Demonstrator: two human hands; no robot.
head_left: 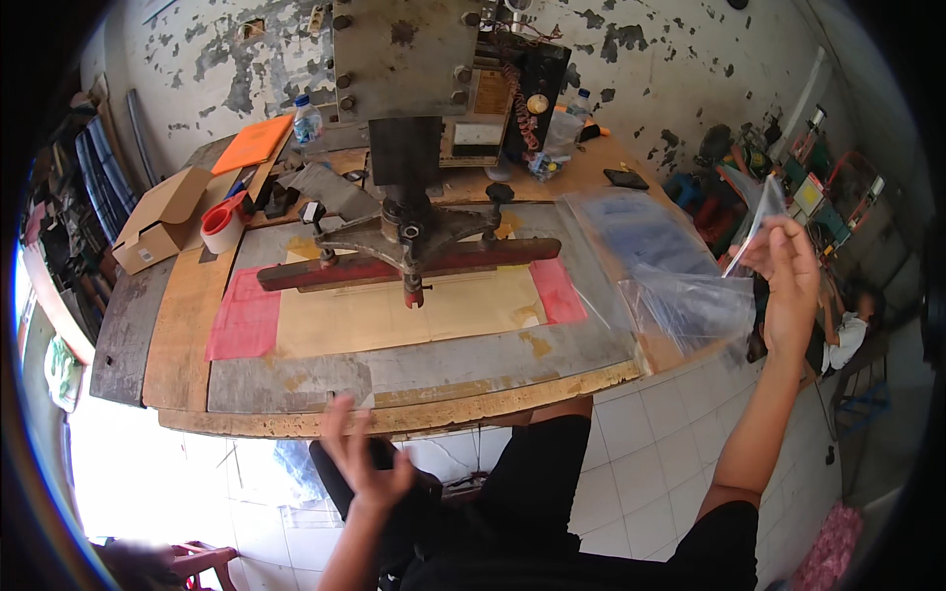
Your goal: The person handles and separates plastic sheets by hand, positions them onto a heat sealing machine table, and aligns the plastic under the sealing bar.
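Clear plastic, seen nearly edge-on, stands tilted above the right hand (793, 286): a thin piece (761, 219) pinched by its lower part between thumb and fingers, with the upper end rising free. Glare and the angle make it hard to tell whether it is one layer or several. Just left of and below that grip, loose clear bags (690, 305) lie slack over the table's right corner, with a flatter pile of clear sheets (641, 231) beyond them.

Farther left of the grip, a press with a red bar (429, 264) stands over a yellow board (394, 327) flanked by pink patches (243, 313). Lower left, the left hand (370, 471) is blurred near the table's front edge, fingers spread and holding nothing.

The likeliest trouble is the pinch: held at one end only, the slick film could bend or slip, and it might catch the bags close beneath. Those bags overhang the corner, so a brush from the right forearm could drag some to the floor. Reaching under the bar would risk pinched fingers should the press come down.
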